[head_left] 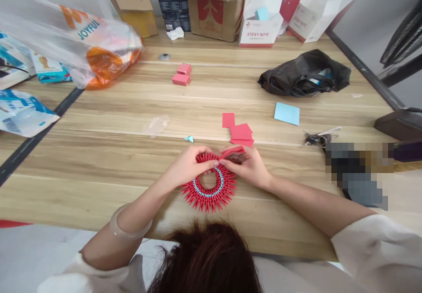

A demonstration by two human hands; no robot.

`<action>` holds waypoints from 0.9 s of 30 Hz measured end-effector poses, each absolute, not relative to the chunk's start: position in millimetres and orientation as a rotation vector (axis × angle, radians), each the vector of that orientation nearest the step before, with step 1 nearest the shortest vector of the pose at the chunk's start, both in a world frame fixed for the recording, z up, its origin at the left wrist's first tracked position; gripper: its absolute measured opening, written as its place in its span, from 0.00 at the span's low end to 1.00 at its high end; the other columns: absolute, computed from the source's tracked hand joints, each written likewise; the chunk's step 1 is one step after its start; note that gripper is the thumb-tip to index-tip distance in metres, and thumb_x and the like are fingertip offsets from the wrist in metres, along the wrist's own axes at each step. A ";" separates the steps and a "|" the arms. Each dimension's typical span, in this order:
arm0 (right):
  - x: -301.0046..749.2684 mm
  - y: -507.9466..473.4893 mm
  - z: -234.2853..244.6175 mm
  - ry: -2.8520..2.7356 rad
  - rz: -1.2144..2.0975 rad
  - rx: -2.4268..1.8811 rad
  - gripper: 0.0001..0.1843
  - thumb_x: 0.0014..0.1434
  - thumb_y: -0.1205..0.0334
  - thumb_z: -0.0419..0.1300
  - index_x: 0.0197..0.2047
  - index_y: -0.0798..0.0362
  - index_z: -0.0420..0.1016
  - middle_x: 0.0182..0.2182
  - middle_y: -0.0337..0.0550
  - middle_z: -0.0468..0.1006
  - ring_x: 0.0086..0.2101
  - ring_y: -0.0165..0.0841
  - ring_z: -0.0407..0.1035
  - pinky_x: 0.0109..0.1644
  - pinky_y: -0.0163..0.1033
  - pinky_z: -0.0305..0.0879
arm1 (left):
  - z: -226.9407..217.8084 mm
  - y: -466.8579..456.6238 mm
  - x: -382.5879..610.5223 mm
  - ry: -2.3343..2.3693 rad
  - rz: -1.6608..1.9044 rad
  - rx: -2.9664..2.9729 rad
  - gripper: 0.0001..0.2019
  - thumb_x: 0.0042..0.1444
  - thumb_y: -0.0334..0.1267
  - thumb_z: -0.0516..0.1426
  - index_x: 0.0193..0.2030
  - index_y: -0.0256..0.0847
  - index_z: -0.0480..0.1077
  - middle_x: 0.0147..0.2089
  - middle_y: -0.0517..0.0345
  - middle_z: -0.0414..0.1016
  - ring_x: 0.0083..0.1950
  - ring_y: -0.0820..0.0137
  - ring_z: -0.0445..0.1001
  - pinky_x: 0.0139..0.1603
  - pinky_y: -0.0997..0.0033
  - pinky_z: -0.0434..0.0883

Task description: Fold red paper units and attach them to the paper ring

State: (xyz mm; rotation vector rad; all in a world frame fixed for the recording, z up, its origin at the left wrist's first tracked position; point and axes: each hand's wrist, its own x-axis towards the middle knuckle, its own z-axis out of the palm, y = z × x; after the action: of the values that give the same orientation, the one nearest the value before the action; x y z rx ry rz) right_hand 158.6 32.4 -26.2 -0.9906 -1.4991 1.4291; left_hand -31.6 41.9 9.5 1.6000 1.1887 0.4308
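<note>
A ring of folded red paper pieces with a light blue inner band (210, 193) lies on the wooden table (99, 161) just in front of me. My left hand (191, 165) pinches the ring's far rim with fingers closed. My right hand (248, 165) meets it there, fingers closed on a red paper piece (233, 151) at the ring's upper right. Loose red paper sheets (240, 131) lie just beyond my hands. One small light blue folded piece (189, 139) sits to their left.
A blue paper pad (286, 113), black plastic bag (305, 74) and keys (318, 138) lie to the right. Pink note blocks (181, 74) sit mid-table. Cardboard boxes (214, 9), sticky note boxes (263, 20) and a plastic shopping bag (82, 42) line the far side.
</note>
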 end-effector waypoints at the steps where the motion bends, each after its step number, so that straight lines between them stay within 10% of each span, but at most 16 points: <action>1: 158.5 32.1 -26.0 -1.499 1.429 -0.991 0.11 0.51 0.57 0.65 0.36 0.54 0.74 0.30 0.43 0.79 0.31 0.31 0.74 0.37 0.39 0.74 | 9.4 41.4 -30.9 1.202 0.433 1.617 0.14 0.54 0.46 0.57 0.39 0.35 0.72 0.34 0.55 0.75 0.32 0.72 0.70 0.33 0.73 0.67; 17: 157.8 42.2 -21.9 -1.124 1.620 -1.013 0.12 0.48 0.61 0.67 0.36 0.55 0.72 0.27 0.40 0.80 0.26 0.29 0.75 0.31 0.33 0.73 | 16.0 38.7 -27.8 1.285 0.431 1.712 0.11 0.52 0.43 0.58 0.32 0.35 0.71 0.26 0.60 0.69 0.27 0.75 0.65 0.29 0.75 0.63; 27: 161.5 54.8 -28.0 -0.800 1.616 -0.955 0.14 0.46 0.60 0.68 0.34 0.54 0.72 0.29 0.40 0.79 0.27 0.30 0.76 0.32 0.35 0.73 | 12.1 44.2 -30.5 1.125 0.575 1.314 0.15 0.57 0.39 0.55 0.50 0.37 0.68 0.34 0.58 0.74 0.30 0.76 0.71 0.35 0.75 0.72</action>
State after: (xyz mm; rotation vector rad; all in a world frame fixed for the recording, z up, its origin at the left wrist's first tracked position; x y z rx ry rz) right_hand 161.5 54.8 -28.0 -0.9555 -0.7995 1.6160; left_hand -30.5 44.2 12.1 1.3143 1.1249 0.5748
